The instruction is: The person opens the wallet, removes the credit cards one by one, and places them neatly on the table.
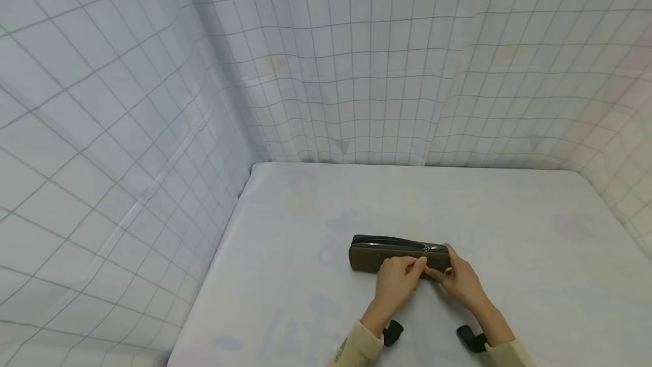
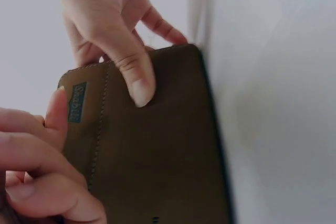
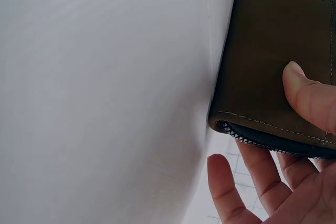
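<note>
A brown zip-around wallet (image 1: pixel 364 257) stands on its long edge on the white table, its zipped side up. My left hand (image 1: pixel 396 281) is at the front of it, thumb and forefinger pinching the small zipper pull (image 1: pixel 425 250) near the right end. Left of the pull, the zip's two sides lie apart with dark lining between them. My right hand (image 1: pixel 462 283) grips the wallet's right end, thumb on the front face and fingers behind, as the right wrist view also shows. A blue label (image 2: pixel 77 102) marks the front in the left wrist view.
The white-covered table (image 1: pixel 285 214) spreads out around the wallet. White cloth walls with a grey grid (image 1: pixel 346 72) rise behind it and at both sides. Black wrist mounts (image 1: pixel 393 333) show by the cream sleeves (image 1: pixel 359 346).
</note>
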Tool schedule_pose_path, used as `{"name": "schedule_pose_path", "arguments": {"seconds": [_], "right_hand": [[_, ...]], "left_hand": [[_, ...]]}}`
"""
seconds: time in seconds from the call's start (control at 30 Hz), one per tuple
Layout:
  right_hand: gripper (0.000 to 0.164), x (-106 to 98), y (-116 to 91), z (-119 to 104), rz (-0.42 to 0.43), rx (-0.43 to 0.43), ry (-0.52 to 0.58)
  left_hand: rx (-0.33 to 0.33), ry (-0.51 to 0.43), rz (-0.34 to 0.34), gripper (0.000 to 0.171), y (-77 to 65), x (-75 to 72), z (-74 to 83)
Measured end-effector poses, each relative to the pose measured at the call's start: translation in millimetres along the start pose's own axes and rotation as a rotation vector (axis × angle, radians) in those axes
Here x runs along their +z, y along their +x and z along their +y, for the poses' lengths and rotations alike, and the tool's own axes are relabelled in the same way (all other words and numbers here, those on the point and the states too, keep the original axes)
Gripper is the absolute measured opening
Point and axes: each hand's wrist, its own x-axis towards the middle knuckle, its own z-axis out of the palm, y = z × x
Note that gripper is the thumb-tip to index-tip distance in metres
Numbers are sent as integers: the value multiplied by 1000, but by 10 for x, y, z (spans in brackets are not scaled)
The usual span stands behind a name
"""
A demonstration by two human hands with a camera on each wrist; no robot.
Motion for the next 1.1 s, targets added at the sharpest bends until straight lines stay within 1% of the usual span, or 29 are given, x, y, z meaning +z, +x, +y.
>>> {"name": "schedule_pose_path", "arguments": {"seconds": [0.13,0.2,0.3,0.33,0.4,0.43,0.5,0.57,0.6,0.67,0.7,0.73,0.77,0.8,0.83,0.9,0.93,1.0,1.03,1.1], "right_hand": [[41,-6,8,-9,-16,35,4],[42,-2,12,-12,-19,52,6],[42,2,15,-15,-25,63,15],[42,1,13,-17,-24,62,14],[42,-2,12,-23,-26,66,10],[42,-5,10,-26,-29,68,10],[43,-10,10,-30,-34,72,5],[43,-11,14,-33,-40,81,5],[43,-11,15,-31,-42,84,4],[44,-16,17,-32,-43,81,2],[44,-18,18,-35,-41,80,3],[44,-18,21,-32,-39,79,0],[44,-19,21,-32,-37,76,-2],[44,-21,21,-31,-36,74,-2],[44,-22,20,-32,-37,77,-1],[43,-21,19,-31,-38,82,5],[43,-20,19,-29,-40,86,7],[44,-18,14,-29,-44,85,14],[44,-16,12,-27,-45,85,16],[44,-9,11,-22,-41,82,18]], "left_hand": [[-16,-40,-63,30,-56,-1,-56],[-8,-53,-80,30,-85,-23,-104],[35,-80,-67,28,-124,-105,-181],[65,-95,-52,27,-133,-145,-206],[140,-136,-10,24,-145,-243,-248],[173,-176,13,23,-149,-299,-268],[262,-262,79,18,-139,-410,-328],[343,-326,177,12,-115,-529,-389],[371,-348,229,10,-97,-590,-421],[403,-323,325,10,-51,-704,-500],[383,-299,350,17,-29,-760,-534],[343,-272,355,27,-13,-809,-570],[293,-248,335,41,1,-848,-607],[231,-235,288,56,10,-876,-652],[167,-221,225,70,15,-896,-694],[57,-204,75,91,18,-906,-777],[10,-203,3,97,16,-898,-812],[-68,-196,-110,100,6,-872,-864],[-95,-196,-147,99,2,-857,-881],[-139,-199,-184,92,0,-827,-904]]}}
